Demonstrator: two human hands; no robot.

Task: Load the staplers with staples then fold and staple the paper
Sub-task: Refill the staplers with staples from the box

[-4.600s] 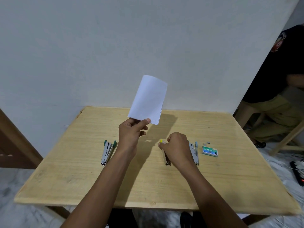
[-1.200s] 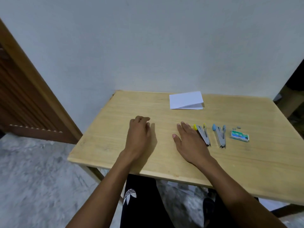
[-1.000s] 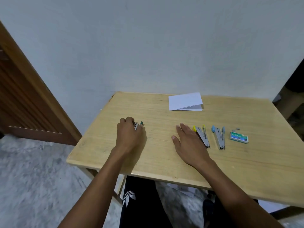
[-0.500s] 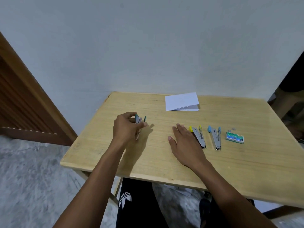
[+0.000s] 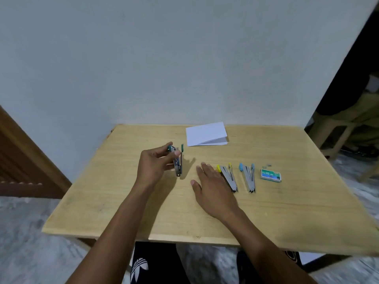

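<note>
- A wooden surface (image 5: pixel 297 212) stood against a pale wall.
- The left hand (image 5: pixel 155 167) gripped the green stapler (image 5: pixel 177 162), lifted.
- The right hand (image 5: pixel 213 187) lay flat, fingers straight, beside the yellow stapler (image 5: pixel 229 177).
- The folded paper (image 5: pixel 206 133) lay near the wall.

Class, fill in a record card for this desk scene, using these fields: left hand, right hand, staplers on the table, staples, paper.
Left hand: the left hand grips the green stapler.
Right hand: the right hand lies flat with its fingers straight on the wooden table, beside the yellow stapler.
Staplers on the table: the yellow stapler and the blue stapler lie side by side, both open.
Staples: the staple box sits to the right of the blue stapler, with loose staples just behind it.
Paper: the folded paper lies at the far edge, near the wall.
</note>
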